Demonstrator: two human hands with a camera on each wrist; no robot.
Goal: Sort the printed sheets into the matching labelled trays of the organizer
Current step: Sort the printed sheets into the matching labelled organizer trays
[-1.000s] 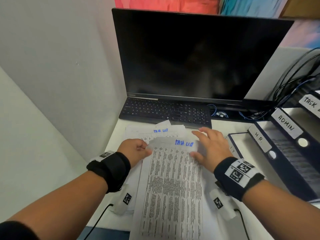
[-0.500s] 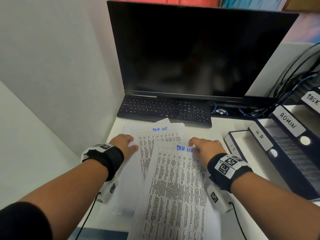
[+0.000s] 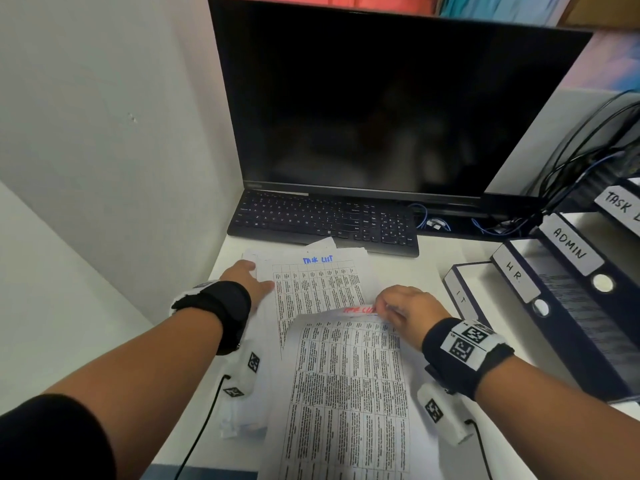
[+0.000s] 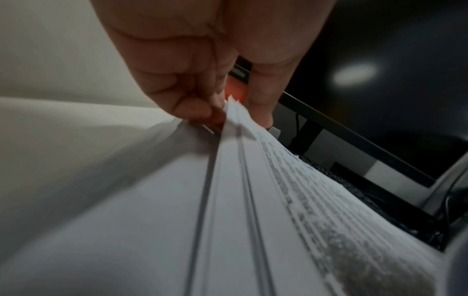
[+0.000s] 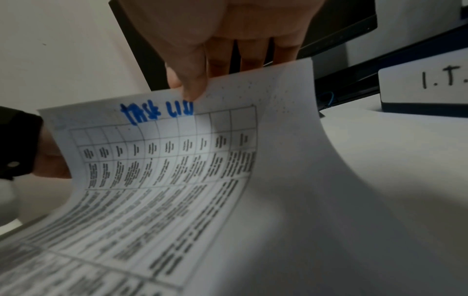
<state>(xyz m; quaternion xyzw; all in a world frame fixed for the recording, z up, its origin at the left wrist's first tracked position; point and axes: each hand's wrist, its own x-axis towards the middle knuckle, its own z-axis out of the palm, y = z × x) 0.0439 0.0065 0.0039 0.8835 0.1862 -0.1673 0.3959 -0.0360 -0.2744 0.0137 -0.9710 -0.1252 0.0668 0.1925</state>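
- Head view: right hand (image 3: 408, 315) pinches the top edge of a white printed table sheet (image 3: 349, 386), curling it up.
- Left hand (image 3: 247, 278) grips the white paper stack (image 3: 318, 285) on the white table (image 3: 422, 268).

Hidden, cropped and blurred parts

The printed tables on the top sheet (image 3: 349, 382) are too small to read; the topmost tray label (image 3: 621, 206) runs off the head view's right edge; the stack (image 4: 253, 210) under the left hand (image 4: 202, 70) is smeared with blur.
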